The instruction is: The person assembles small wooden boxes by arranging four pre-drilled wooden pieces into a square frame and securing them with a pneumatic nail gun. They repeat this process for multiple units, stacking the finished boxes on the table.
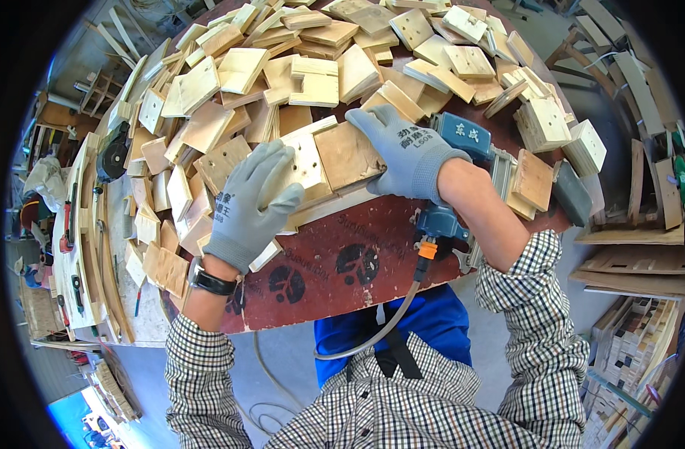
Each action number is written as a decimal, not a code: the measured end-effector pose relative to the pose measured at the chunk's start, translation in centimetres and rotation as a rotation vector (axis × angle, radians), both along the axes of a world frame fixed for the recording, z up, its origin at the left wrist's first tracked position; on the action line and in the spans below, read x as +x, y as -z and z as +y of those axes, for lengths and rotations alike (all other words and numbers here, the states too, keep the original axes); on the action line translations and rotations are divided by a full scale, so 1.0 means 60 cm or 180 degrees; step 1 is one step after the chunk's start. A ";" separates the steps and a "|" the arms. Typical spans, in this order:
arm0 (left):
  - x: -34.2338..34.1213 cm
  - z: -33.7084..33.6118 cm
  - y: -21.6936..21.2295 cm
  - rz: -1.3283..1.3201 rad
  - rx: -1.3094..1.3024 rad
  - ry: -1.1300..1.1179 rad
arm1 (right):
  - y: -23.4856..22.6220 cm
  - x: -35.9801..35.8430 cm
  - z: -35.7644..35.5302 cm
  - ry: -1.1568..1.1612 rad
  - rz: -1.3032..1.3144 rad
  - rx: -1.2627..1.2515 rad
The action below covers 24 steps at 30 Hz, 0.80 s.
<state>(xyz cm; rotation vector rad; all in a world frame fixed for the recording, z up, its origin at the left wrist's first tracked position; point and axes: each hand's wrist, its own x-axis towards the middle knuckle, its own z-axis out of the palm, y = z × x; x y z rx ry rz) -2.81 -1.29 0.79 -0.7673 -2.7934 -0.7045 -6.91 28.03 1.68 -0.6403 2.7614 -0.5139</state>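
Both my hands wear grey gloves. My right hand (404,152) grips the right end of a brown wooden block (347,156), its thumb on the near side and its fingers over the far side. Against that block's left side sits a paler wood block (305,163) with dark holes. Beside the pale block my left hand (251,196) is open, its fingers stretched and its thumb apart; whether it presses on the wood I cannot tell. A light wood strip (331,206) runs along the near side of both blocks. Partly behind my right wrist lies a blue power tool (462,136).
Loose wood blocks (312,82) are heaped across the far side of the dark red tabletop (320,277). A hose (391,318) with an orange coupling (428,250) hangs off the near edge. Long strips and hand tools lie left; shelving with wood (634,329) stands right.
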 end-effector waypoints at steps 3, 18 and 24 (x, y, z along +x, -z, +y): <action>-0.001 0.000 -0.010 -0.0272 0.0311 -0.0026 | 0.003 0.001 0.003 0.0008 0.0004 -0.0029; -0.027 -0.024 -0.028 0.1854 -0.0267 -0.0801 | -0.014 0.034 0.004 -0.0011 0.1199 0.0517; 0.020 -0.079 -0.069 0.1902 0.2359 -0.2723 | -0.020 0.096 -0.054 -0.0616 0.1800 0.0808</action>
